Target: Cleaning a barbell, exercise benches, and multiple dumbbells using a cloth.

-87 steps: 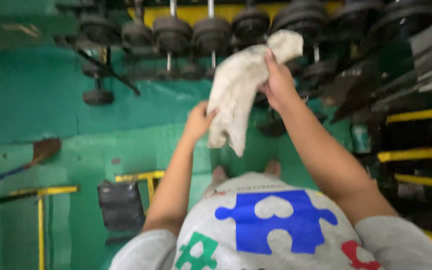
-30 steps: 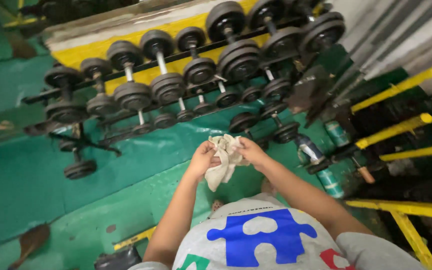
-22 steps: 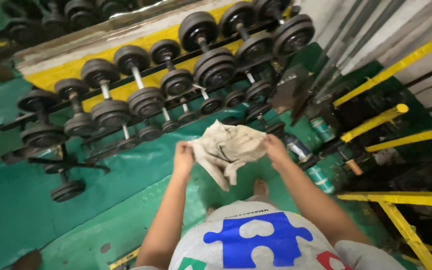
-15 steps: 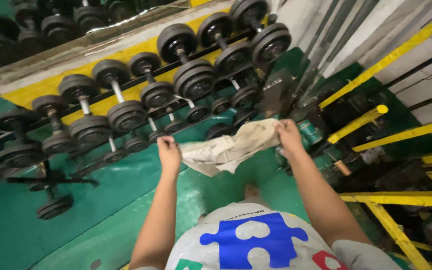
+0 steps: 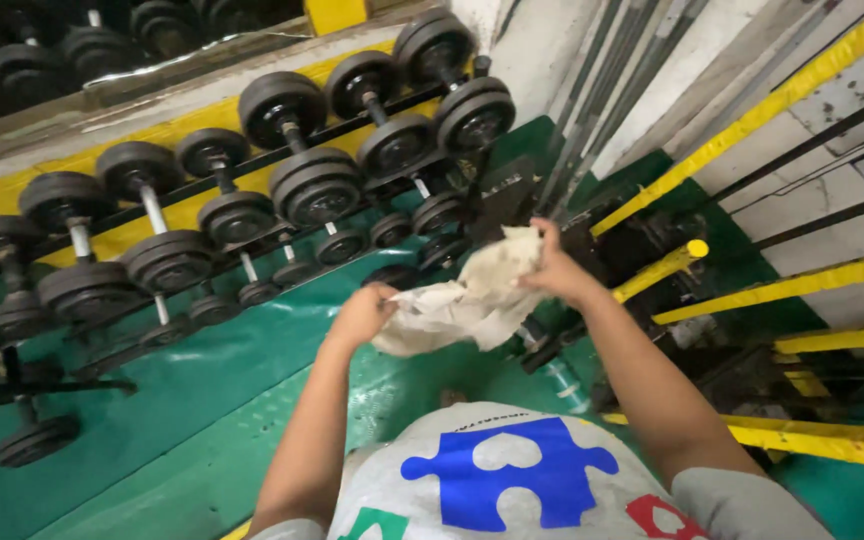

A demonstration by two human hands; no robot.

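Hands hold 1 white rag (image 5: 472, 295): left hand (image 5: 360, 315) and right hand (image 5: 555, 270) each grip an end, above dumbbells (image 5: 312, 185).

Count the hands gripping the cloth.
2. The left hand grips the cloth at its lower left end; the right hand pinches its upper right end, above the green floor. No other hands show.

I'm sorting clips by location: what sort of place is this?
Most likely a gym's weights area: a rack of black dumbbells, a green floor and yellow-painted bars.
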